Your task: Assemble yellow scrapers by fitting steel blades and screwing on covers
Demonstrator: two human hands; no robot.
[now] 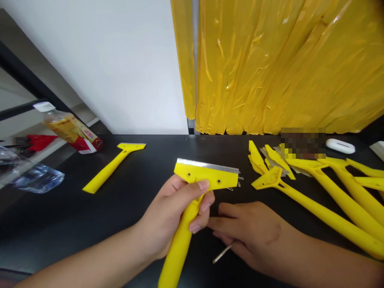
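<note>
Head view: left hand has its fingers wrapped round the handle of a yellow scraper, thumb pressed on the front just under the head. Scraper is in front of the person, above the desk, tilted, head up; handle end cut off by the bottom edge. Blade shows as a strip along the top; its lower part is behind the yellow head. Two dark holes in the head, can't tell what's in them.

Right hand just beside it, back up, fingers curled on a thin rod. Only one end sticks out, rest is inside the hand; type unclear. Can't tell if the index tip touches the left fingers.

Small metal bits peek out past the head's right end, partly covered, too small to identify or count.

Right side: yellow handles overlap, some cut off by the right edge. Yellow plates behind them; pixelated patch covers part of that area. Second scraper lies fully visible, left on the desk.
</note>
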